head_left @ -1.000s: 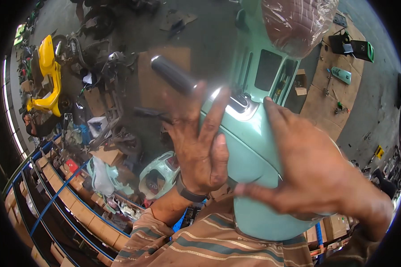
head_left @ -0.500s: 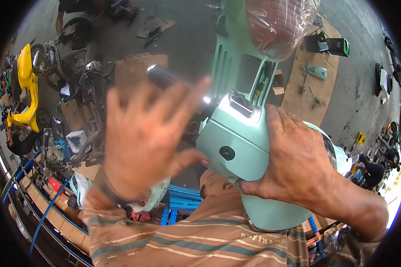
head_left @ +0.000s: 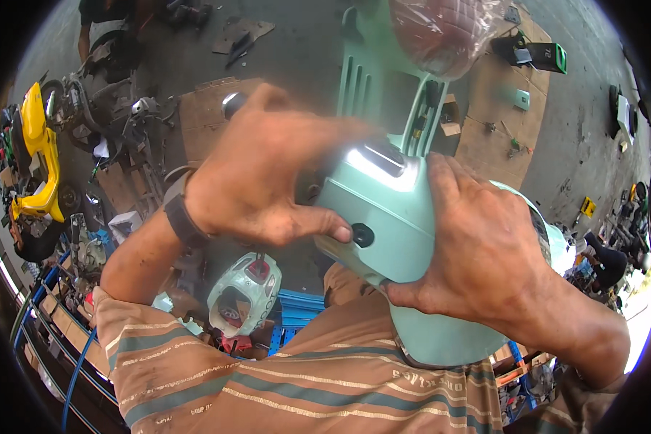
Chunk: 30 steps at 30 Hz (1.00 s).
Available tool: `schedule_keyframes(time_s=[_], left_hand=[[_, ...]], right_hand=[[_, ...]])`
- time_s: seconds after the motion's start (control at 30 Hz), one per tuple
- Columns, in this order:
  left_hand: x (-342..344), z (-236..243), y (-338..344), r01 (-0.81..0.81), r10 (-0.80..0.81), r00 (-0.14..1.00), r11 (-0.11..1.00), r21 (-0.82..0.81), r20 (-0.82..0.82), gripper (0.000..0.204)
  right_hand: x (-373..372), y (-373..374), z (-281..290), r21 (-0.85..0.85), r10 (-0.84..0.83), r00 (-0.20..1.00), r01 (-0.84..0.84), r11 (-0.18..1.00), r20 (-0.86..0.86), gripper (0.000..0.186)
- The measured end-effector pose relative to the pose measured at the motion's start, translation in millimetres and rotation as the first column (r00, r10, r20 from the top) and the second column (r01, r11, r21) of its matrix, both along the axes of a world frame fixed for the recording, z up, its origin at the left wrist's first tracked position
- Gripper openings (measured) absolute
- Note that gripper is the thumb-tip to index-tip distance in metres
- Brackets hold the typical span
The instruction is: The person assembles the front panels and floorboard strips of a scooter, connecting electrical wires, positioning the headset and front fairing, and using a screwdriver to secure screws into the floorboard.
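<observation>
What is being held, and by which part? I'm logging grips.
The mint scooter cover: right hand grips its right side, left hand its left upper edge.

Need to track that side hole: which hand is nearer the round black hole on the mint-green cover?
Left. The left hand has its thumb tip right beside the hole. The right hand grips the cover farther right.

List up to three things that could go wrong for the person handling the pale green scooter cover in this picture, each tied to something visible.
1. The pale green cover is gripped only at its edges by the left hand and right hand; it might slip.
2. The left thumb sits beside the round hole, a possible pinch point.
3. Parts crowd the floor below; a dropped cover could get scratched.
</observation>
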<state>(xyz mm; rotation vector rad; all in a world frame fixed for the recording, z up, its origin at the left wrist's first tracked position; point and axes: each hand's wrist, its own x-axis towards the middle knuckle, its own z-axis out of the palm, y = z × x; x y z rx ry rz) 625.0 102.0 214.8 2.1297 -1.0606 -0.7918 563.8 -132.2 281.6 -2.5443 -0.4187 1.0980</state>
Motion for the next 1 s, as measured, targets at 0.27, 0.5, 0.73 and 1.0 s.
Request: schedule_keyframes(time_s=[0.27,0.5,0.73,1.0], left_hand=[[-6.4,4.1,16.7,-0.168,0.174,0.984,0.972,-0.165,0.025,0.079],[-78.8,49.7,-65.5,-0.083,0.115,0.97,0.984,-0.156,0.212,0.058],[-79.3,73.8,-128.5,0.008,-0.006,1.0,0.993,0.118,-0.015,0.075],[-74.7,82.2,-142.4,0.087,-0.09,0.996,0.976,0.199,0.002,0.078]], right_hand=[[4.1,-103.4,42.6,0.248,-0.314,0.949,0.308,0.919,-0.015,0.087],[-152.0,-184.3,21.6,0.448,-0.575,0.706,0.393,0.803,0.413,0.083],[-128.3,-168.1,12.5,0.278,-0.45,0.858,0.382,0.881,0.248,0.101],[-131.0,-170.3,15.5,0.372,-0.542,0.824,0.456,0.808,0.168,0.111]])
